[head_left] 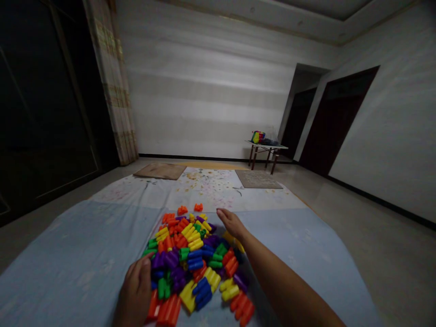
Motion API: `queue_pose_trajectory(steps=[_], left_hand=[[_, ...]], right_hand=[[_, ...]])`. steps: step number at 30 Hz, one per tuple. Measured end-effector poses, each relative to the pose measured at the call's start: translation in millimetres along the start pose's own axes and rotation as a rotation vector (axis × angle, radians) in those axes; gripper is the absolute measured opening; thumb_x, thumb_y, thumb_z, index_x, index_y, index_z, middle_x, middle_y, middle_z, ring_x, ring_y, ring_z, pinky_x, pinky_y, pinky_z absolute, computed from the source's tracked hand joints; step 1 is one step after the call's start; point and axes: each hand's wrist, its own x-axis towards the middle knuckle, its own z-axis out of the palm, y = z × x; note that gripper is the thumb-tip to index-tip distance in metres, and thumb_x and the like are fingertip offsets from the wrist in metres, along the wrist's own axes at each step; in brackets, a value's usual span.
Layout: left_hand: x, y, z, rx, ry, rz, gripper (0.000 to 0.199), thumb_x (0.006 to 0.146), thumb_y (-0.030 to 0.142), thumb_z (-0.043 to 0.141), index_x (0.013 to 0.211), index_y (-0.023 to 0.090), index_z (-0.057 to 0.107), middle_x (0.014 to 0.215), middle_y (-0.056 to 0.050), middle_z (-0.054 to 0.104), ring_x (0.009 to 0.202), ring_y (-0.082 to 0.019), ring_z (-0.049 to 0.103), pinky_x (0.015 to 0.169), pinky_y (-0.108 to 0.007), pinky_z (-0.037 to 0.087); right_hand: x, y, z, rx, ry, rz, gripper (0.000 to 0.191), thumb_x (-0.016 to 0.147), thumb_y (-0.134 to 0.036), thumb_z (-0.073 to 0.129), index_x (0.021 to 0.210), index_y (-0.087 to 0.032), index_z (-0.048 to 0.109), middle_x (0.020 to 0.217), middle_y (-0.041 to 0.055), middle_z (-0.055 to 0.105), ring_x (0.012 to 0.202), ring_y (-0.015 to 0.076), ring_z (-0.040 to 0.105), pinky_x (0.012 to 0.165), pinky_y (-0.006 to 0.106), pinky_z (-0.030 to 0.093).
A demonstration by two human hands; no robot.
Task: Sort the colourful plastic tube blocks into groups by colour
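A pile of plastic pieces (194, 254) in red, orange, yellow, green, blue and purple lies on a light blue cloth (85, 254). My left hand (136, 286) rests against the pile's near left side, its fingers close together beside purple and red pieces; whether it holds one cannot be made out. On the far right of the pile is my right hand (232, 223), fingers extended forward and nothing visible in them. Its forearm runs along the right side, next to yellow and purple pieces. Two small orange pieces (198, 207) sit apart at the pile's far edge.
Beyond the blue cloth is a flowered white cloth (211, 186), with a brown board (161, 171) at its left and a greyish mat (258, 179) at its right. A small table (267, 146) holding a colourful item stands near the back wall.
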Motion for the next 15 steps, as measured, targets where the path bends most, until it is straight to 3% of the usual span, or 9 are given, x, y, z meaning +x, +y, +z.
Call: queue_pose_trajectory(steps=[3,6,9,12,15], left_hand=[[0.0,0.9,0.1,0.005,0.016,0.013,0.048,0.077,0.055,0.032,0.094,0.019,0.059,0.099,-0.009,0.062,0.099,-0.023,0.056,0.092,-0.038,0.044],[-0.2,2.1,2.0,0.011,-0.009,0.024,0.046,0.078,0.054,0.033,0.095,0.020,0.059,0.098,-0.008,0.062,0.099,-0.022,0.056,0.093,-0.038,0.044],[-0.7,3.9,3.5,0.009,-0.035,0.023,0.047,0.079,0.053,0.032,0.098,0.019,0.058,0.101,-0.008,0.061,0.102,-0.023,0.055,0.096,-0.038,0.042],[-0.9,6.8,2.7,0.008,-0.028,0.017,0.046,0.079,0.051,0.031,0.097,0.019,0.058,0.101,-0.009,0.060,0.103,-0.023,0.054,0.096,-0.038,0.041],[-0.5,8.5,0.2,0.008,0.003,0.017,0.043,0.079,0.050,0.032,0.095,0.020,0.057,0.101,-0.008,0.060,0.103,-0.023,0.054,0.096,-0.038,0.041]], right_hand=[[-22.0,22.9,-18.9,-0.074,0.068,0.060,0.070,0.081,-0.067,0.034,0.119,-0.013,0.058,0.124,0.0129,0.057,0.117,0.0236,0.050,0.102,0.038,0.033],[-43.6,31.8,-13.9,-0.092,0.048,0.080,0.069,0.081,-0.066,0.037,0.120,-0.013,0.057,0.127,0.0127,0.055,0.120,0.0237,0.047,0.104,0.037,0.031],[-52.9,18.1,7.0,-0.053,0.016,0.047,0.063,0.084,-0.062,0.036,0.116,-0.014,0.059,0.122,0.0107,0.058,0.116,0.0236,0.050,0.101,0.036,0.034],[-48.9,-7.1,32.1,0.046,-0.023,0.002,0.055,0.088,-0.057,0.032,0.105,-0.017,0.064,0.104,0.0062,0.066,0.098,0.0214,0.059,0.089,0.033,0.043],[-40.2,-28.8,55.6,0.098,0.037,0.009,0.051,0.089,-0.054,0.031,0.104,-0.018,0.064,0.099,0.0056,0.067,0.094,0.0211,0.059,0.085,0.033,0.044]])
